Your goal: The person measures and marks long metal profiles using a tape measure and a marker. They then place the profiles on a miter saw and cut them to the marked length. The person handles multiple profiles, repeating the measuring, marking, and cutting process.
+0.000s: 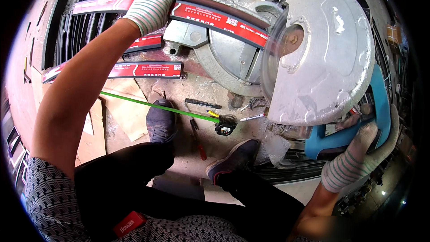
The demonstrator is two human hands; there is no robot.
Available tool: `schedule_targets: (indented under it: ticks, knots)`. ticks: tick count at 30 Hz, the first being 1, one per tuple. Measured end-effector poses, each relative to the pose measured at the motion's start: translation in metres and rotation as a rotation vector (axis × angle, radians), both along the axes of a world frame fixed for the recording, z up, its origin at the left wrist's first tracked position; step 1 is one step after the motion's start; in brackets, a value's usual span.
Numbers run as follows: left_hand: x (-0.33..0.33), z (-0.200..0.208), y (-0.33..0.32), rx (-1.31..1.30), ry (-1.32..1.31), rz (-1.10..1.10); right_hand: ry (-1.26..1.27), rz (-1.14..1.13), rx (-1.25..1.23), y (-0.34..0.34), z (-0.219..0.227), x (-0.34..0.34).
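My left hand (150, 10), in a striped white glove, is closed on a dark metal profile (219, 21) with red printed film. The profile lies across the grey bed of a mitre saw (244, 67), its right end reaching the saw blade (274, 60). A large grey guard (327, 58) covers most of the blade. My right hand (347, 163), gloved the same way, is wrapped round the blue D-shaped handle (381, 101) at the saw's right; some of its fingers are hidden behind the handle.
Red-filmed profile pieces (148, 70) lie under my left arm, beside a stack of dark profiles (83, 31). On the floor are a tape measure (225, 125) with its green blade drawn out left, a black marker (203, 103), a white pen (253, 117) and a red-handled screwdriver (201, 150), between my shoes.
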State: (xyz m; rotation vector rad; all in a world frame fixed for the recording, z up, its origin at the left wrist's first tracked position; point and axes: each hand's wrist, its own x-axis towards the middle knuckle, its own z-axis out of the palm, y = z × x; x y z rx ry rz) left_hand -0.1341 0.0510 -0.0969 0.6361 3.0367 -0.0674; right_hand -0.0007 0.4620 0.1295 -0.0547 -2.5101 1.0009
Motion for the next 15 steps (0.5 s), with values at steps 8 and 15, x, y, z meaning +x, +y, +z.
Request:
schedule_targets:
  ticks: [8,15]
  knots:
    - [0.0,0.002,0.002,0.004,0.009,-0.003,-0.047,-0.045,0.21,0.004,0.003,0.007]
    - [0.001,0.0,0.001,0.005,0.055,-0.04,-0.071,-0.067,0.152,0.005,0.0,0.015]
